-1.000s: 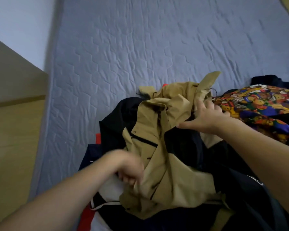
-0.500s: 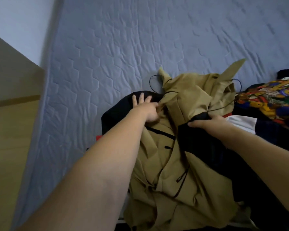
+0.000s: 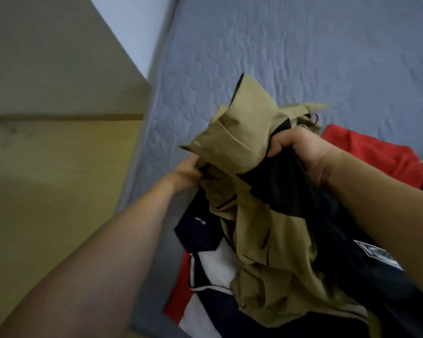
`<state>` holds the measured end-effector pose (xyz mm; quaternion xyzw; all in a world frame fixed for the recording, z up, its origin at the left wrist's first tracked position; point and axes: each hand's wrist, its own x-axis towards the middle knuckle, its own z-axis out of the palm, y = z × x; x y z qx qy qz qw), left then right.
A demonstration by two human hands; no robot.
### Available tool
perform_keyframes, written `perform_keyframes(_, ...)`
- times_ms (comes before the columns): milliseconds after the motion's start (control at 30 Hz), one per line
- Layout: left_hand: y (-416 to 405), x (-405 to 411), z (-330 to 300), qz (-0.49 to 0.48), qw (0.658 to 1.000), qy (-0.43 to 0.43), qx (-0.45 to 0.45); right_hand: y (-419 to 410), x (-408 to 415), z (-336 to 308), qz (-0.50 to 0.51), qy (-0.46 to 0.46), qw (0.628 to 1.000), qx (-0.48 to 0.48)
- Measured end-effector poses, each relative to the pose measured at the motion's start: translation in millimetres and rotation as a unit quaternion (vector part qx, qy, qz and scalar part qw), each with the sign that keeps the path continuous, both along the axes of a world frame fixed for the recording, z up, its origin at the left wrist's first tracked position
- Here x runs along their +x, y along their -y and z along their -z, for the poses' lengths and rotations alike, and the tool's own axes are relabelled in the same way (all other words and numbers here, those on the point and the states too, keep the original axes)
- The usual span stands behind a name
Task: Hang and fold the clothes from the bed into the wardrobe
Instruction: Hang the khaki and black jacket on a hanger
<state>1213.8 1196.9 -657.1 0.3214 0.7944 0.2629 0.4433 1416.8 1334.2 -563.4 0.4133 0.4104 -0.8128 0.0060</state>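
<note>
a person's right hand (image 3: 300, 154) clutches a bunched khaki jacket (image 3: 249, 181) with black lining, fingers curled tight round the cloth, while the left hand (image 3: 188, 172) pinches its lower fold, fingers mostly hidden in the fabric. the jacket is lifted above a pile on the grey quilted bed (image 3: 279, 50), over a navy, white and red garment (image 3: 213, 269). a red garment (image 3: 366, 152) lies beyond the right wrist.

Both bare forearms stretched forward, converging. Left hand (image 3: 188, 168) lower, fingers curled into khaki cloth, mostly hidden by it. Right hand (image 3: 300, 154) higher, knuckles up, fingers (image 3: 277, 145) clenched round bunched khaki and black fabric.
</note>
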Motion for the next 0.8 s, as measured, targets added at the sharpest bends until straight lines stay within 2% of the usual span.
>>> perform_keyframes(133,85.3,-31.4,-69.3,-0.182,0.981,-0.031,0.067,44.0,-55.4,-60.5,-0.078,-0.009,0.997,0.008)
perform_keyframes(233,154.3,-38.9,-138.0,-0.384,0.915,0.014,0.121,84.9,-86.1,-122.7,-0.136,-0.022,0.989,0.056)
perform_keyframes(333,225.0,-23.6,-224.6,-0.49,0.846,0.095,0.189,130.4,-108.8,-196.9,-0.195,-0.041,0.971,0.131)
perform_keyframes(400,272.4,-3.7,-286.3,-0.541,0.787,0.167,0.245,165.0,-121.1,-248.6,-0.231,-0.058,0.952,0.191)
perform_keyframes(467,319.1,14.5,-344.1,-0.582,0.734,0.186,0.297,199.7,-133.6,-298.6,-0.271,-0.085,0.929,0.239)
perform_keyframes(533,368.4,27.7,-398.5,-0.62,0.693,0.15,0.336,238.2,-144.9,-347.1,-0.314,-0.123,0.902,0.269)
perform_keyframes(633,434.5,38.4,-475.7,-0.647,0.657,0.098,0.375,298.4,-159.4,-418.5,-0.339,-0.187,0.876,0.287)
perform_keyframes(800,528.2,29.7,-575.4,-0.705,0.577,0.023,0.412,404.6,-207.1,-500.5,-0.319,-0.276,0.868,0.262)
